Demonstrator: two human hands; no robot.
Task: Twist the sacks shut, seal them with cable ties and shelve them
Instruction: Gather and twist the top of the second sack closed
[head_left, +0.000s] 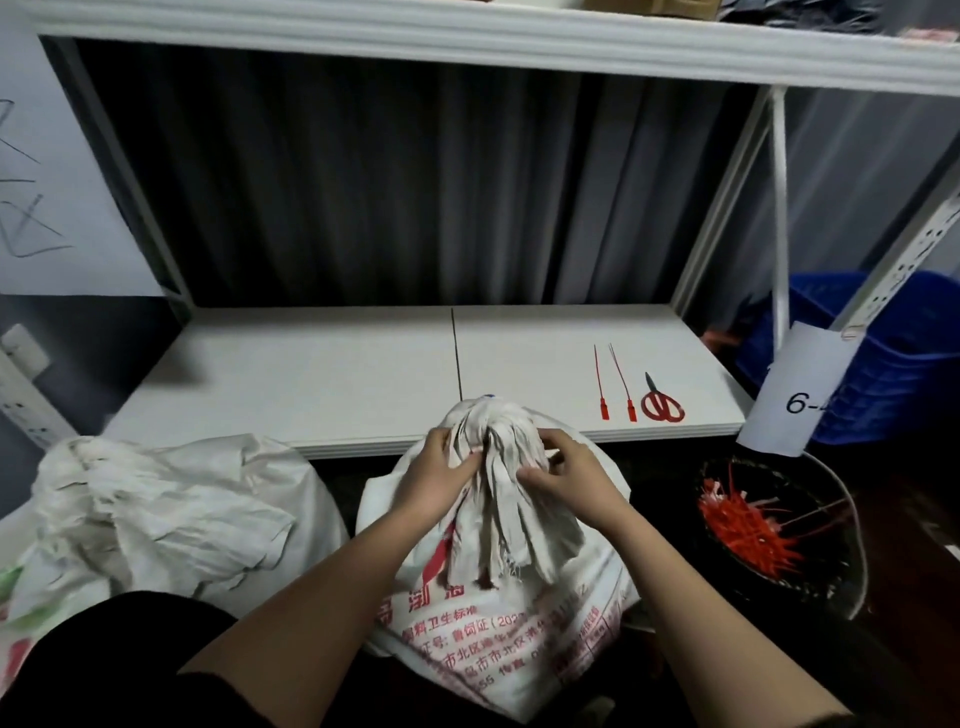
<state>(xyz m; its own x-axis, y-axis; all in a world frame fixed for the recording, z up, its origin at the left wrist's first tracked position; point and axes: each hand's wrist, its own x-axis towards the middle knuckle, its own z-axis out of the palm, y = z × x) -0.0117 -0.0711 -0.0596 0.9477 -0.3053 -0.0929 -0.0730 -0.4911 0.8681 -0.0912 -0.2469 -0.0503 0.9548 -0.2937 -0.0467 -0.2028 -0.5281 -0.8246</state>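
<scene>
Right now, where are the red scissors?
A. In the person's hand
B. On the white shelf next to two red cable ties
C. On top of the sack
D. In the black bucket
B: the red scissors lie on the white shelf, just right of two red cable ties.

A white shelf (322, 364) is stretching across the view as the working surface, made of two boards meeting at a thin dark seam (456, 353) near the middle. Toward its right front corner, two red cable ties (615, 384) are lying side by side, their thin tails pointing toward the back and their blocky heads toward the front edge. Just beside them, red-handled scissors (660, 400) are lying flat with the blades pointing away from the front edge. A white upper shelf (467, 36) is running overhead, with dark items sitting on it at the right, too cut off to identify.
</scene>
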